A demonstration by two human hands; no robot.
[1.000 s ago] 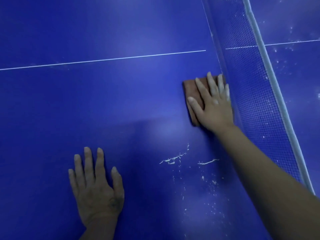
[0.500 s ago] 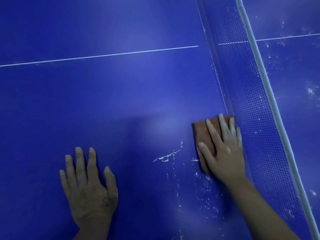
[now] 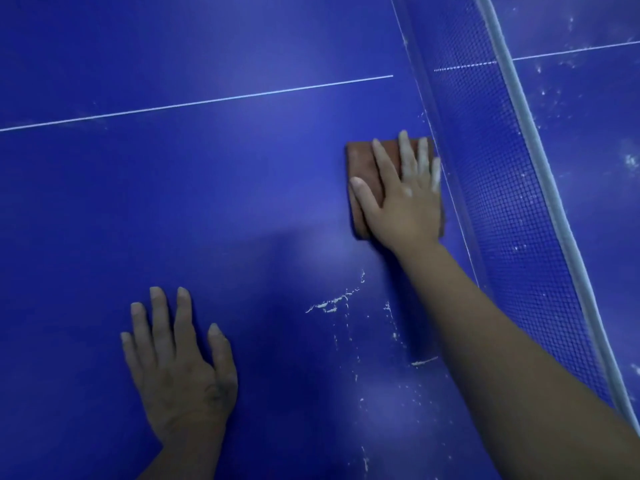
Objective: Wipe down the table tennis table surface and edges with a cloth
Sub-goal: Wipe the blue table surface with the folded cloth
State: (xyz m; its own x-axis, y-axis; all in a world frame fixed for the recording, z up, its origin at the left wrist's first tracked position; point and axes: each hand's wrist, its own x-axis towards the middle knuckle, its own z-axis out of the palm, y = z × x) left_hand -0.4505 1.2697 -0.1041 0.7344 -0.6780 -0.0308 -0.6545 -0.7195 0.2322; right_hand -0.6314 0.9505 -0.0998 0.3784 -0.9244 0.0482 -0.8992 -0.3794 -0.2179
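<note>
Cloth: brown, flat on the table, centre right, at the foot of the net.
Right hand: fingers straight, pressing it; it has slid back up-frame from the crumbs.
Left hand: flat, bracing, lower left.
Crumbs: white streaks remain below the cloth; another pass is likely needed.

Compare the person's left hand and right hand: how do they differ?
The right hand presses a brown cloth beside the net; the left hand rests on the bare table surface. The right hand is stretched far forward; the left hand lies nearer the person. Both lie palm down, fingers straight.
</note>
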